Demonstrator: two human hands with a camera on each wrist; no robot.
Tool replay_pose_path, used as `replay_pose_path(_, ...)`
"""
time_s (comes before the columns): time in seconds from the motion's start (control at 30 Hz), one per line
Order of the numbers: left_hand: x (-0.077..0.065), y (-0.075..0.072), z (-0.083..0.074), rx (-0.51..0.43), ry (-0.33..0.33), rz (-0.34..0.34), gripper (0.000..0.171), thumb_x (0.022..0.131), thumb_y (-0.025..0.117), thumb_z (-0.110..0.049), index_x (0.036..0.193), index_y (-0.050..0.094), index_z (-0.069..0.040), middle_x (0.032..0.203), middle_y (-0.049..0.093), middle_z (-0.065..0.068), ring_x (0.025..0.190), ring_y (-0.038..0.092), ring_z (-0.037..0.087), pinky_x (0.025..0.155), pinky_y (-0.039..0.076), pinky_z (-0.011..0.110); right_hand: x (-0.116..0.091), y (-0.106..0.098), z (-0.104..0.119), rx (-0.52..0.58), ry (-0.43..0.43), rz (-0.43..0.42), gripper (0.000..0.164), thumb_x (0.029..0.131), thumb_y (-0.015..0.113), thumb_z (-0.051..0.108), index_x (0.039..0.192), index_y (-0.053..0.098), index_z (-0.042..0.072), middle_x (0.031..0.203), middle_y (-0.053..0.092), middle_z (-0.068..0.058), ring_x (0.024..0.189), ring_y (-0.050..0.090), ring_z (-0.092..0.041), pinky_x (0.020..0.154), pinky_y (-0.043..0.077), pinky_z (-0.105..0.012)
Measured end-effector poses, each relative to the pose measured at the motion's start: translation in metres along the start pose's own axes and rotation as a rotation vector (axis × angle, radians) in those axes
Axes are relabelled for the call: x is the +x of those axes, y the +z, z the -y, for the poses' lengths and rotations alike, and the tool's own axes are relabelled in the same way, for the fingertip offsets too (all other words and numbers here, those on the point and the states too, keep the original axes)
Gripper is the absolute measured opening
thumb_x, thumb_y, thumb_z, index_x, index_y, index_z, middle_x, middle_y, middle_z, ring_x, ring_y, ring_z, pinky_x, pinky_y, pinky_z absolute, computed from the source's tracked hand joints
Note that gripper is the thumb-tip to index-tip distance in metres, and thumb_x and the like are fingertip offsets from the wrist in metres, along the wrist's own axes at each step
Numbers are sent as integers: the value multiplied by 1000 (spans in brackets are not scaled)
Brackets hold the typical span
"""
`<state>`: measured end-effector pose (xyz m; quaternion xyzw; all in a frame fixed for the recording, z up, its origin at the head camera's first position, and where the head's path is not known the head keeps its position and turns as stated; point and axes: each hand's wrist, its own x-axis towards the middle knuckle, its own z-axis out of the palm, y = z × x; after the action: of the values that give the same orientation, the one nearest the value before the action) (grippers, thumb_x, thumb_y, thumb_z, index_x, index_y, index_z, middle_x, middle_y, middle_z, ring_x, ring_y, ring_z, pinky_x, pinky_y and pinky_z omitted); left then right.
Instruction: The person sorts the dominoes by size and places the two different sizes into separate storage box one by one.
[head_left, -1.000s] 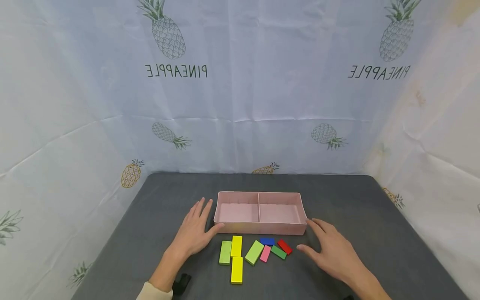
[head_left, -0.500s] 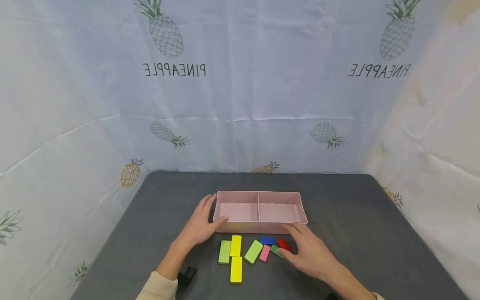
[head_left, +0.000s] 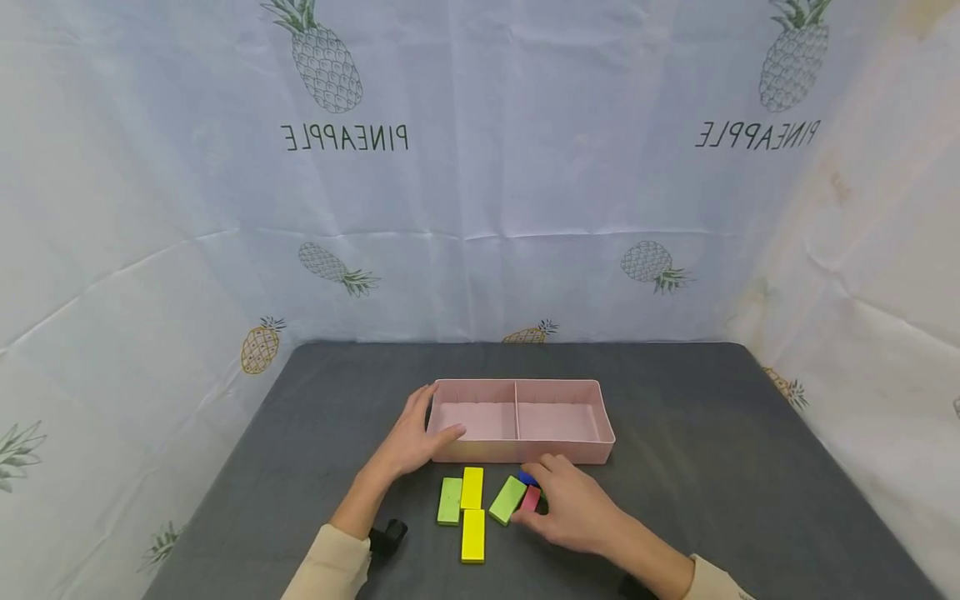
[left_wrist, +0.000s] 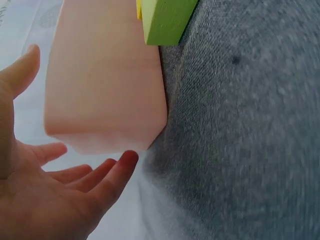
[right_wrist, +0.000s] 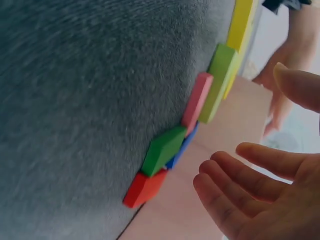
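Observation:
A pink two-compartment box stands on the dark table. At its left end is my left hand, thumb over the front rim and fingers along the end wall; contact is unclear. My right hand hovers over the small blocks, fingers spread and holding nothing. Near its fingertips lie a light green block, a pink block and a blue block. The right wrist view shows a green block and a red block, which the hand mostly hides in the head view.
Left of these lie two yellow blocks and another light green block, in front of the box. A dark strap-like object sits at the left wrist. Printed pineapple cloth hangs behind and beside the table.
My right hand has moved left from the box's right corner to over the small blocks. My left hand has shifted slightly right, its thumb now over the box's rim. The blocks look unmoved.

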<state>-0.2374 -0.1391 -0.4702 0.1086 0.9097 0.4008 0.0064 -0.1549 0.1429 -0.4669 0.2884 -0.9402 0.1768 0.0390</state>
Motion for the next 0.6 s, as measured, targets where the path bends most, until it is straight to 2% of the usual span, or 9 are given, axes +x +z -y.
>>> replay_pose_path(0.17, 3, 2, 1, -37, -1, 18, 103, 86, 77, -51, 162, 23, -9, 165, 21, 22, 145, 32, 46, 109, 31, 69, 9, 8, 7, -42, -2, 52, 60, 82, 80, 52, 118, 70, 4, 100, 61, 1, 86, 48, -12, 76, 50, -29)
replay_pose_path(0.33, 6, 4, 2, -57, 6, 21, 105, 85, 78, -51, 162, 23, -7, 164, 24, 22, 143, 35, 45, 108, 33, 68, 15, 15, 12, -68, 6, 82, 53, 82, 81, 53, 106, 72, 6, 87, 50, 6, 80, 42, -10, 69, 43, -24)
replay_pose_path(0.47, 6, 5, 6, -64, 2, 40, 105, 86, 78, -52, 163, 21, -8, 164, 24, 20, 143, 37, 43, 109, 34, 65, 17, 18, 14, -96, -7, 87, 50, 81, 82, 51, 100, 72, 6, 83, 45, 7, 76, 39, -9, 67, 39, -22)
replay_pose_path(0.6, 5, 3, 6, -78, 1, 35, 105, 85, 79, -51, 163, 22, -8, 163, 26, 21, 142, 37, 43, 108, 35, 66, 19, 18, 15, -96, -13, 86, 48, 81, 82, 47, 101, 72, 5, 83, 44, 6, 77, 39, -10, 67, 38, -22)
